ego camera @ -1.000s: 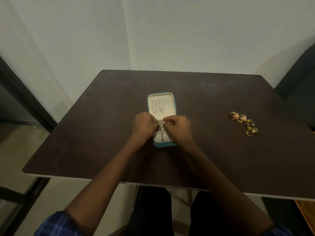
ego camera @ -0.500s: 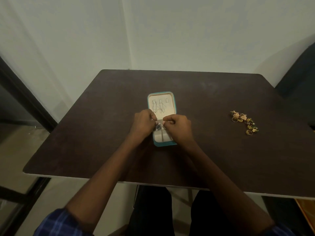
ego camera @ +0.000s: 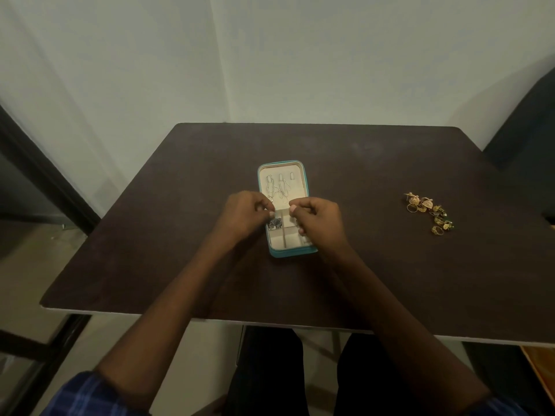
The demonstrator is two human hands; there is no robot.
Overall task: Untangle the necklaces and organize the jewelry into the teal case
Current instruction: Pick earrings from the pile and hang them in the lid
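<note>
The teal case (ego camera: pixel 292 253) lies open in the middle of the dark table (ego camera: pixel 375 265). Its cream lid panel holds thin silver necklaces (ego camera: pixel 277 187) hanging side by side. A dark silver piece (ego camera: pixel 274 224) sits in the upper left compartment. My left hand (ego camera: pixel 243 214) hovers at the case's left edge, thumb and forefinger pinched just above that piece. My right hand (ego camera: pixel 318 219) covers the right compartments, fingers pinched too. A small gap separates the two hands. I make out nothing between either hand's fingertips.
A pile of gold rings and earrings (ego camera: pixel 429 213) lies on the table to the right, well apart from the case. A dark chair back (ego camera: pixel 525 121) stands past the table's far right corner. The wall runs behind the table.
My hands have drawn slightly apart and shifted toward the lid. The dark silver piece in the upper left compartment, hidden under my fingers a second ago, now shows.
</note>
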